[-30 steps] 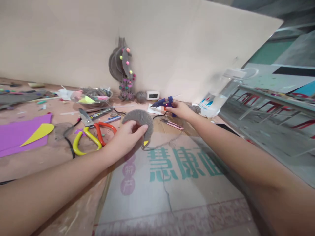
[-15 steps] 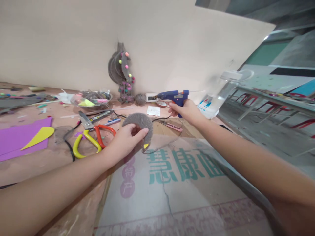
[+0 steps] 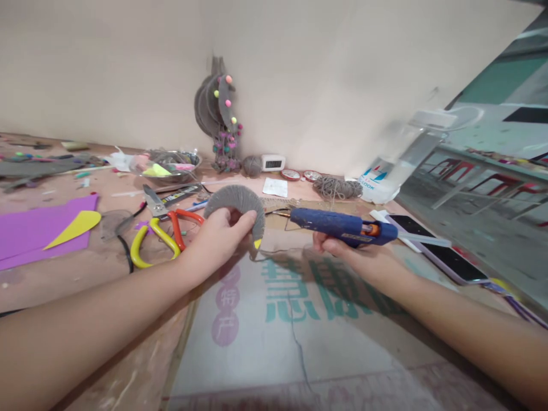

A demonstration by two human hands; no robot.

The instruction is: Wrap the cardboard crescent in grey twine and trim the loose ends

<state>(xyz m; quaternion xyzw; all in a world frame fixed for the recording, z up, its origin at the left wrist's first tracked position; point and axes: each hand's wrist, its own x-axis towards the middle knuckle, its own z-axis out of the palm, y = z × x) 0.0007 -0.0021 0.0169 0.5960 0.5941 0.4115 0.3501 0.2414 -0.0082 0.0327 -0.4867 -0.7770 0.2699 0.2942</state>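
Yarn [image 3: 229, 197] is wound around a gray crescent [image 3: 256, 224], which the left hand [image 3: 220, 245] pinches, thumb against fingers, above the near-middle of the table [image 3: 128, 308]. A small yellow patch [image 3: 257, 244] shows at the crescent's lower right end. To the right, the person's right hand [image 3: 363, 258] is closed on the grip of a blue glue gun [image 3: 325, 221], whose nozzle points left toward the crescent, near it but apart. A clear glue stick [image 3: 423, 238] sticks out of the gun's back, over a phone [image 3: 445, 251]. Beneath the hands lies a printed sheet [image 3: 265, 359] with a loose strand [image 3: 298, 345] on it. On the left are scissors [image 3: 174, 228] with one yellow and one red handle, purple sheets [image 3: 38, 237] with a yellow cutout [image 3: 77, 228] on top, and a clear bowl [image 3: 165, 179] of craft bits. Along the far wall [image 3: 128, 74] are a hanging decoration [image 3: 210, 108] with pompoms, a yarn ball [image 3: 252, 166], a small digital clock [image 3: 273, 164], a gray yarn bundle [image 3: 338, 188] and, at far right, a clear bottle [image 3: 411, 154].
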